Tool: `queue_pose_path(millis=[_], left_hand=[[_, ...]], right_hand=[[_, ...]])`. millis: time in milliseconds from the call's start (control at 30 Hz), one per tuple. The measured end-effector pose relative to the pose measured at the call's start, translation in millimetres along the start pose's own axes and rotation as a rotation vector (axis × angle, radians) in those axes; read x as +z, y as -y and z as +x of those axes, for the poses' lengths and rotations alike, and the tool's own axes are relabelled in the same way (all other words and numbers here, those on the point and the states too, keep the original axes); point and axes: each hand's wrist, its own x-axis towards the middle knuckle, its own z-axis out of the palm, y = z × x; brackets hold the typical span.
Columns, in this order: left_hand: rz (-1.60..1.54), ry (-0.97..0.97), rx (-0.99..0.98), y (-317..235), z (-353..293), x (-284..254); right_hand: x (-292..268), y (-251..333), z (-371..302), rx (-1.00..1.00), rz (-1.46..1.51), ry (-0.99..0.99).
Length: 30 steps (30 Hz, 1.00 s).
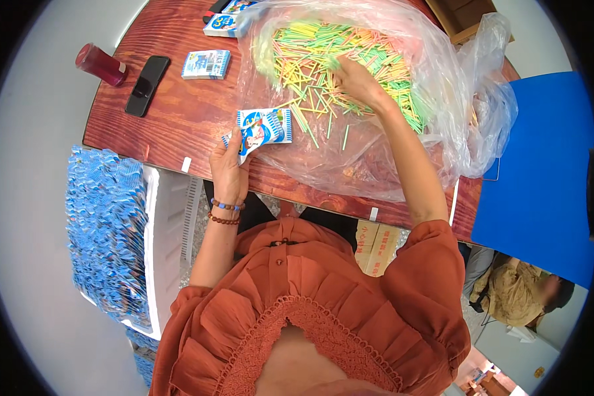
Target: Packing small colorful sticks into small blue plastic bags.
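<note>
My left hand (226, 165) is closed on small blue-and-white packets (257, 135), its thumb across their lower end. They overlap, so I cannot tell them fully apart. A loose heap of thin straw-like sticks (383, 59) in green, yellow and pink spreads over an opened clear plastic bag (369, 168). Into this heap reaches my right hand (358, 82), fingers drawn together with the tips among the sticks; what they pinch, if anything, is hidden. Several sticks lie loose at the heap's near side, close to the packets.
On the wooden table (171, 125) lie a flat blue-and-white pack (206, 65), a black phone (147, 86) and a red-filled jar (101, 65). More packs (222, 25) sit farther back. A white crate (153, 251) of blue packets (109, 224) stands left; a blue panel (534, 165) and a person (518, 290) are right.
</note>
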Motion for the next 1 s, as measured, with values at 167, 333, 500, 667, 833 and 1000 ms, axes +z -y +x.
queue_pose_path(millis=[167, 333, 500, 667, 833, 1000], left_hand=[[-0.027, -0.019, -0.001, -7, -5, 2], [-0.020, -0.003, -0.039, 2, 1, 0], [-0.027, 0.015, -0.031, 2, 2, -2], [-0.041, -0.001, -0.049, 2, 0, -1], [-0.043, -0.011, -0.044, -2, -1, -2], [-0.042, 0.025, -0.036, -6, 2, 15]], right_hand=[[18, 33, -34, 0.073, -0.394, 0.062], [49, 20, -34, -0.012, -0.550, -0.052], [63, 31, -31, 0.050, -0.552, -0.054], [63, 36, -27, 0.019, -0.710, -0.069], [29, 22, -17, 0.065, -0.234, 0.181], [9, 12, -35, 0.279, 0.856, 0.028]])
